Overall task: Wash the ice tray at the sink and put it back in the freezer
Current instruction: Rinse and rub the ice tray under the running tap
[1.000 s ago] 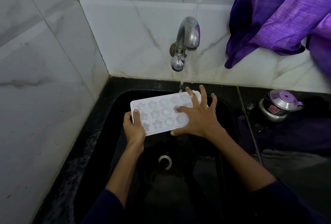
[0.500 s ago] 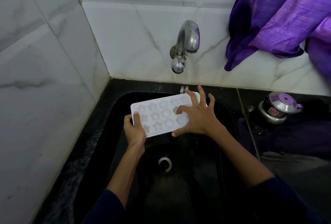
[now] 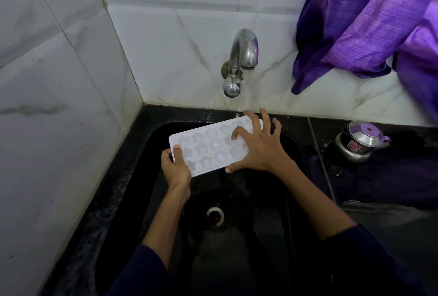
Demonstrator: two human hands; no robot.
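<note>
Over the sink (image 3: 151,153), left hand (image 3: 176,170) pinches the light, slippery tray (image 3: 213,145) by its end; right hand (image 3: 258,147) splayed on top.

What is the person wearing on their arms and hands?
Both arms have dark navy blue sleeves, pushed up so the forearms are bare. The left hand and the right hand are bare too: no gloves, and no rings, watch or bracelets that I can see.
</note>
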